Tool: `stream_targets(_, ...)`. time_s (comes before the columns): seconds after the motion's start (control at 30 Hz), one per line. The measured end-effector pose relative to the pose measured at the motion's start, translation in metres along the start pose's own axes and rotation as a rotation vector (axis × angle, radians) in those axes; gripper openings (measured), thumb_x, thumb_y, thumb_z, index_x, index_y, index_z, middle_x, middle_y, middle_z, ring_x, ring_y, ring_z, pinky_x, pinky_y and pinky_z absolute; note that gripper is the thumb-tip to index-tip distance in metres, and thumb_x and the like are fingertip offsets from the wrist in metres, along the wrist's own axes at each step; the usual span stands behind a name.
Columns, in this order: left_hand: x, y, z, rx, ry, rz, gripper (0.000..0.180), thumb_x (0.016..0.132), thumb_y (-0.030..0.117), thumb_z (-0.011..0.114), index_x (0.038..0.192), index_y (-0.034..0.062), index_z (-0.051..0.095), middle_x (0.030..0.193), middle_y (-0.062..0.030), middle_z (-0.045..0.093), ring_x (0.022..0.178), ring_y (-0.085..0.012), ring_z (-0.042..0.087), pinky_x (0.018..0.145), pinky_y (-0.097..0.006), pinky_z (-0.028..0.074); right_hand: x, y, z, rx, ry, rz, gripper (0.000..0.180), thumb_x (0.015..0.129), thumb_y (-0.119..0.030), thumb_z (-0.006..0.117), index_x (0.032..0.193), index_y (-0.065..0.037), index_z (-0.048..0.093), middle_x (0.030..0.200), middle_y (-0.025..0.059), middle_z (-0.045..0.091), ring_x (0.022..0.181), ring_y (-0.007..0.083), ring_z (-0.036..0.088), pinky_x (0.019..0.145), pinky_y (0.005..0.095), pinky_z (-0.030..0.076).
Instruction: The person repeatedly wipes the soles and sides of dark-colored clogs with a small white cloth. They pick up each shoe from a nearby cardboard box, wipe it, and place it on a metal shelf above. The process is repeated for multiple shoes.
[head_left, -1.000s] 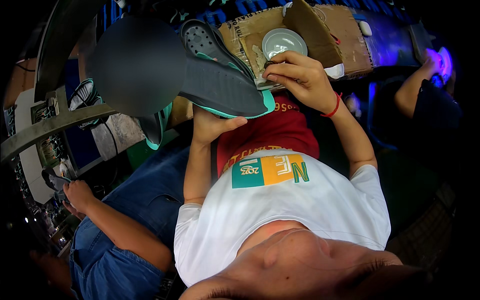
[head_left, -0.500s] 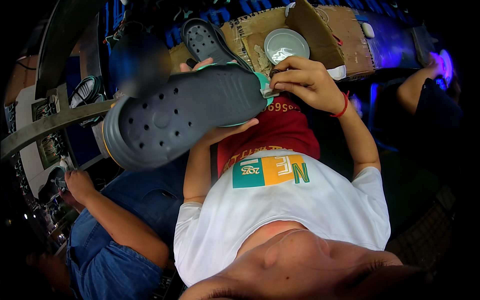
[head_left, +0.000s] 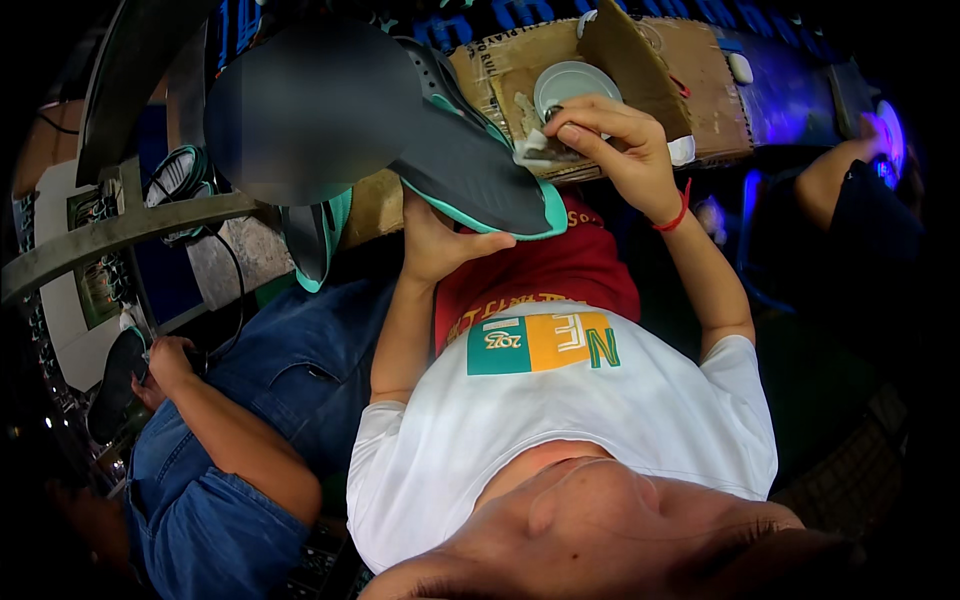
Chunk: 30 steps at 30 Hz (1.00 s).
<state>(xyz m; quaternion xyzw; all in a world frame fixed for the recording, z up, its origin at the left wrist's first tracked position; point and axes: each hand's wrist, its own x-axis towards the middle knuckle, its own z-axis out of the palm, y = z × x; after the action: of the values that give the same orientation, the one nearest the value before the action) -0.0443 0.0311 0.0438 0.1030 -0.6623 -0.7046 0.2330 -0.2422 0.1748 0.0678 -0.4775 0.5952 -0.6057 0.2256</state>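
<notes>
My left hand (head_left: 437, 242) grips a dark grey clog (head_left: 470, 185) with a teal edge from below, its thumb along the sole's edge near the heel. A blurred dark patch covers the clog's front part. Above the heel, the fingertips of my right hand (head_left: 620, 140) pinch a small crumpled whitish cloth (head_left: 540, 152), apart from the clog. A round white dish (head_left: 560, 82) lies just behind those fingers. Part of another grey clog (head_left: 440, 78) shows behind the held one. A dark, teal-edged piece (head_left: 313, 240) hangs below the blurred patch; what it belongs to is hidden.
An opened cardboard box (head_left: 715, 80) lies across the bench, a flap standing up. A curved metal bar (head_left: 140, 228) crosses at left. Beside me a co-worker in blue (head_left: 230, 440) holds a dark sole-shaped piece (head_left: 117, 385). Another person's arm (head_left: 830, 185) is at far right.
The clog's heel has moved slightly right and down, and its teal edge now shows more. My right hand has drawn the cloth up off the heel. The co-worker's dark piece is now more visible.
</notes>
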Motion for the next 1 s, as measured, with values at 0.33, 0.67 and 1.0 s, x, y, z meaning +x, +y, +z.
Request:
stream_targets(0.33, -0.002, 0.001, 0.002, -0.241, 0.014, -0.061, 0.108, 0.061, 0.019, 0.093, 0.143, 0.0025, 0.025, 0.135, -0.0131, 0.044, 0.122, -0.0255, 0.051, 0.103, -0.039, 0.045, 0.019, -0.006, -0.002, -0.489, -0.033, -0.505, 0.017, 0.077, -0.006, 0.073, 0.094, -0.009, 0.073, 0.095, 0.0090, 0.064, 0.081, 0.0256, 0.060, 0.070, 0.0353, 0.047)
stream_targets(0.67, -0.003, 0.000, 0.004, -0.287, -0.210, -0.176, 0.113, 0.061, 0.013, 0.092, 0.148, 0.0042, 0.020, 0.136, -0.0123, 0.045, 0.125, -0.0246, 0.049, 0.104, -0.040, 0.043, 0.042, -0.019, 0.001, -0.526, 0.119, -0.561, 0.019, 0.075, -0.007, 0.075, 0.094, -0.010, 0.073, 0.090, 0.0068, 0.064, 0.079, 0.0235, 0.061, 0.067, 0.0332, 0.046)
stream_targets(1.0, 0.035, 0.024, 0.021, -0.014, -0.347, -0.051, 0.103, 0.059, 0.017, 0.091, 0.143, 0.0018, 0.032, 0.132, -0.0123, 0.050, 0.123, -0.0247, 0.050, 0.105, -0.040, 0.040, 0.007, -0.050, -0.042, -0.419, 0.176, -0.462, 0.014, 0.079, -0.003, 0.071, 0.093, -0.006, 0.072, 0.099, 0.0100, 0.066, 0.083, 0.0221, 0.062, 0.075, 0.0314, 0.046)
